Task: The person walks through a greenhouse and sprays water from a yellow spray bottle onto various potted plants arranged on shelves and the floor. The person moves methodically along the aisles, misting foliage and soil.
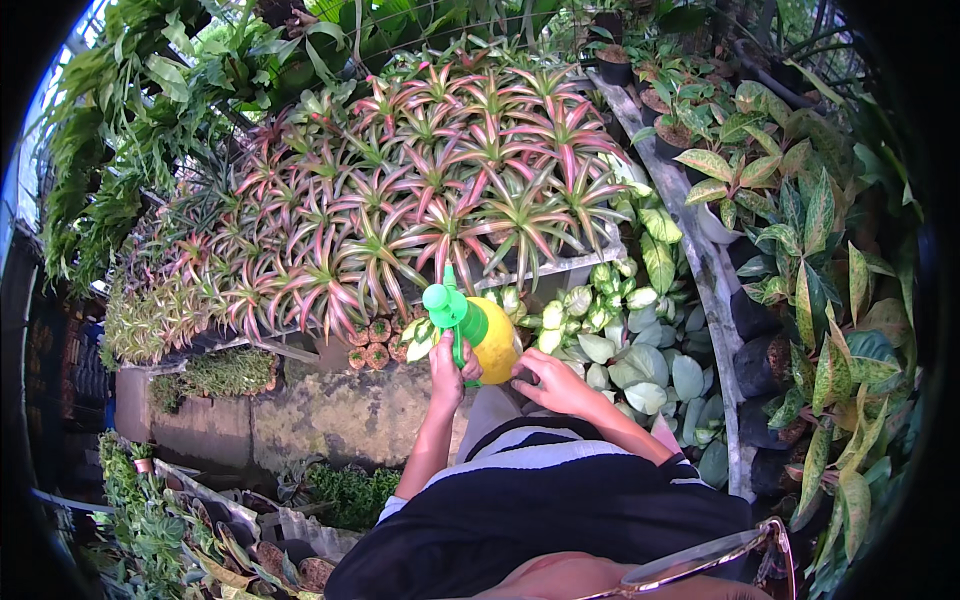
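Note:
A pump sprayer with a green plastic head (471, 322) and a yellow tank (495, 341) is in front of my body. My left hand (452, 367) is wrapped round its green handle. The slim green nozzle points up the picture, toward red, green and cream striped bromeliads (442, 225) massed on a raised bench. Beside the yellow tank, on its right, is my right hand (546, 381), its fingers bent and apart with nothing between them; whether the fingertips touch the tank I cannot tell.
Variegated dieffenbachia (577, 304) and grey-green leafy plants (649, 367) grow close to my right arm. A curved ledge (709, 262) borders potted aglaonemas (817, 300). Small pots (377, 341) stand under the bench edge, beside a stained concrete path (337, 412). Ferns (97, 165) hang at upper left.

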A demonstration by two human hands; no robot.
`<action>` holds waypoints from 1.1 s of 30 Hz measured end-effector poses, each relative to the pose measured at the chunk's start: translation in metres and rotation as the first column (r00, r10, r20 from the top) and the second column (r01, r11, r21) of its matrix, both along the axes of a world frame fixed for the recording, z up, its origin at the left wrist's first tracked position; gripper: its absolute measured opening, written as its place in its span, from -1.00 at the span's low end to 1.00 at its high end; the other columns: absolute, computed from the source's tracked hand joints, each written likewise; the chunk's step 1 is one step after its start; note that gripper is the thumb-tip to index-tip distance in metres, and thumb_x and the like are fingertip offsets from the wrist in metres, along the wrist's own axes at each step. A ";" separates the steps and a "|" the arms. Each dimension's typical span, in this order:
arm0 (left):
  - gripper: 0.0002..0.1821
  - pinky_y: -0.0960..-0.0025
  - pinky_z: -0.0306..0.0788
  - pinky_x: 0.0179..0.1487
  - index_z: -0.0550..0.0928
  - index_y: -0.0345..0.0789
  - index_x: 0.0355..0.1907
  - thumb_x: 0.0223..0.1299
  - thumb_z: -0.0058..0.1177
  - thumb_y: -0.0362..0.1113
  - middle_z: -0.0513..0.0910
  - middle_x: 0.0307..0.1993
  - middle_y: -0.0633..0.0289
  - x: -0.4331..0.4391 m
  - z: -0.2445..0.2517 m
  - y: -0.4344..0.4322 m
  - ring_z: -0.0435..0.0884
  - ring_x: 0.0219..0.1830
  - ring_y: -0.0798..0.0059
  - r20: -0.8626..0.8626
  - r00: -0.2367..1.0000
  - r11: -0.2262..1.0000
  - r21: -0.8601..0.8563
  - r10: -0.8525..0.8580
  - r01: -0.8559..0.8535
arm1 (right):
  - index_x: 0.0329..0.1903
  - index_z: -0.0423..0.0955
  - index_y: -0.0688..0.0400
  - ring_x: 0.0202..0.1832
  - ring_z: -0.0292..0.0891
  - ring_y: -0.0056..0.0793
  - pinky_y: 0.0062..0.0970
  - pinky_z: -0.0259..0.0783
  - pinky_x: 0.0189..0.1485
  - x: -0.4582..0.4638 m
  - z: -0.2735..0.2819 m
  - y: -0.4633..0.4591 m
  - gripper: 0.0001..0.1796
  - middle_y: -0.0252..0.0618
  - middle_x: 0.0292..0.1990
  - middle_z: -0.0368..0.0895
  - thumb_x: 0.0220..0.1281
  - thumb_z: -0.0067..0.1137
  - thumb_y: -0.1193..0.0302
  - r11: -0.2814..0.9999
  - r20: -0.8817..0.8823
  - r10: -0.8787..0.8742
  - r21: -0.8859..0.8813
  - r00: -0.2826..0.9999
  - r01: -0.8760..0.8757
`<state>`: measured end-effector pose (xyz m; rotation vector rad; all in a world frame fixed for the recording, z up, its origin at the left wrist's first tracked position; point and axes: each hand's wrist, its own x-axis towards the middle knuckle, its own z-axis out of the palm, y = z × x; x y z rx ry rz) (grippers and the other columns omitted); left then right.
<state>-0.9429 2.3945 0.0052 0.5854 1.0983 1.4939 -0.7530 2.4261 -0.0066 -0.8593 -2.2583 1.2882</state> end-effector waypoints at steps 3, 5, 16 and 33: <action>-0.53 0.54 0.00 -0.75 0.26 -0.28 -0.63 0.26 -0.39 0.03 0.16 -0.87 0.35 -0.013 0.008 -0.004 0.07 -0.87 0.63 -0.025 0.999 0.999 0.042 0.026 -0.025 | -0.26 0.34 0.20 -0.29 0.40 -0.18 -0.32 0.33 -0.24 -0.011 0.006 -0.005 -0.77 -0.15 -0.27 0.37 0.02 0.05 0.39 1.000 -0.018 0.027 0.008 0.999 -0.027; -0.53 0.54 0.00 -0.75 0.26 -0.28 -0.63 0.26 -0.39 0.03 0.17 -0.86 0.34 -0.023 0.013 -0.008 0.07 -0.87 0.62 -0.034 0.999 0.999 0.034 0.042 -0.041 | -0.25 0.34 0.20 -0.27 0.40 -0.18 -0.32 0.33 -0.23 -0.018 0.004 -0.010 -0.77 -0.14 -0.27 0.37 0.02 0.04 0.39 0.999 -0.047 0.042 0.036 0.998 -0.040; -0.54 0.54 0.01 -0.75 0.26 -0.28 -0.64 0.24 -0.35 0.04 0.16 -0.86 0.34 -0.036 0.018 -0.049 0.09 -0.86 0.61 0.039 0.996 0.995 -0.057 0.081 -0.079 | -0.26 0.37 0.21 -0.42 0.40 -0.34 -0.43 0.36 -0.35 -0.032 0.021 -0.058 -0.77 -0.17 -0.31 0.38 0.03 0.06 0.36 0.993 -0.022 0.093 0.081 0.995 -0.091; -0.56 0.54 0.02 -0.76 0.29 -0.28 -0.63 0.24 -0.33 0.01 0.18 -0.85 0.36 -0.022 -0.011 -0.104 0.10 -0.87 0.64 0.055 0.998 0.993 -0.111 -0.038 0.044 | -0.26 0.36 0.21 -0.43 0.41 -0.25 -0.34 0.33 -0.32 -0.007 0.020 -0.139 -0.77 -0.15 -0.29 0.38 0.02 0.05 0.37 0.998 0.090 -0.033 -0.048 0.995 0.037</action>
